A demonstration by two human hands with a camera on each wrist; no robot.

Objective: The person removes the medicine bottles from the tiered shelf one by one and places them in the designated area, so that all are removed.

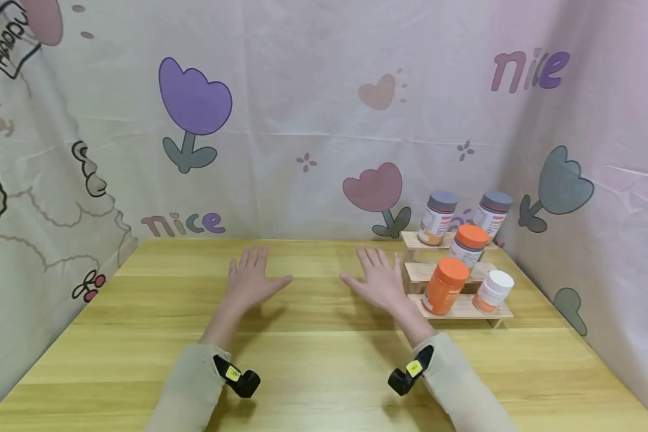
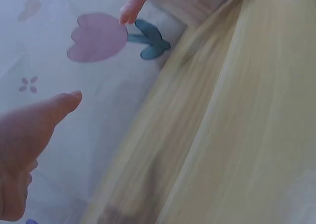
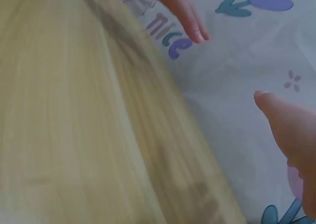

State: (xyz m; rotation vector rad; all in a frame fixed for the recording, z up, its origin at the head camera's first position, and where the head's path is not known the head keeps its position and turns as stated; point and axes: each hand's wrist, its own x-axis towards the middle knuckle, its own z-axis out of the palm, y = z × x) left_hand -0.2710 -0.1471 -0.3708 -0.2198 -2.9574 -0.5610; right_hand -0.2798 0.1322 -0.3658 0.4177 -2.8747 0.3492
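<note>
My left hand [image 1: 250,283] is held over the left middle of the wooden table [image 1: 313,372], fingers straight and thumb spread toward the right. Mirroring it, my right hand [image 1: 379,282] has its fingers extended and its thumb pointing left. Neither hand holds anything. Nearest to the right hand is a three-step wooden rack [image 1: 418,273] bearing several bottles. On its bottom step stand an orange bottle [image 1: 444,288] and a white-capped bottle [image 1: 493,292]. An orange-capped bottle [image 1: 467,247] is on the middle step. Two grey-capped bottles, one left [image 1: 437,219] and one right [image 1: 492,214], occupy the top.
A printed cloth [image 1: 302,108] with flowers and lettering hangs behind the table and along both sides. Each forearm carries a small black wrist camera, left [image 1: 237,376] and right [image 1: 410,371]. Shadows of the hands fall on the tabletop.
</note>
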